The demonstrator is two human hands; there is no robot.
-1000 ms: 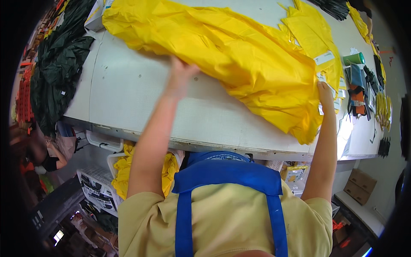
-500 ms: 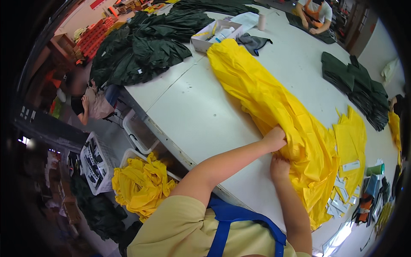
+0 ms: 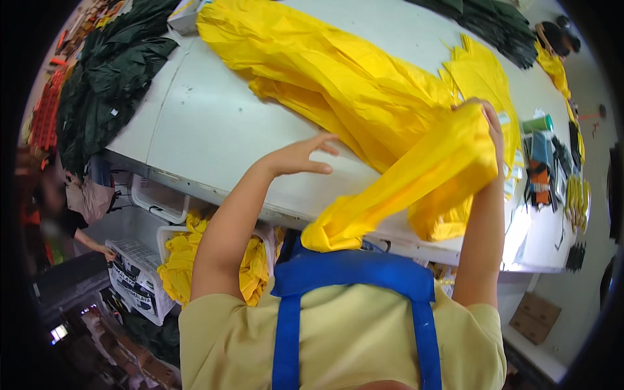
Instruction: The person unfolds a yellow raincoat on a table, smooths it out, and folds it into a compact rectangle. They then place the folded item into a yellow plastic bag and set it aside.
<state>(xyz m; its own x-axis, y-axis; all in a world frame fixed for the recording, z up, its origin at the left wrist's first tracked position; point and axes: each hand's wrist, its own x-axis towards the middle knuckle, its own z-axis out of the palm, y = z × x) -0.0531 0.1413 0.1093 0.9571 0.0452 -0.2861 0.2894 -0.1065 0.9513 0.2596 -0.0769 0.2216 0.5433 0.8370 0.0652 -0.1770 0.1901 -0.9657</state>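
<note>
A long, crumpled yellow garment (image 3: 325,62) of thin, slightly shiny fabric stretches across the white table (image 3: 214,123). At the table's right side my right hand (image 3: 487,120) is raised and closed on the garment, its palm partly hidden behind the cloth. From that grip a narrow tube-shaped part, like a sleeve or leg, slants down to the left toward my blue apron. My left hand (image 3: 304,157) hovers over the table just left of the garment, fingers spread and holding nothing.
Dark green garments (image 3: 117,71) are heaped at the far left. Flat yellow pieces (image 3: 484,71) and a green spool (image 3: 538,124) lie on the right. Below the table's edge, a bin holds yellow cloth (image 3: 179,260) near a white basket (image 3: 140,286). Another person's hand (image 3: 107,252) touches the basket.
My left hand has let go of the garment and moved left. My right hand has lifted part of it, and a tube-shaped section now hangs toward me. The view has shifted nearer the front edge.
</note>
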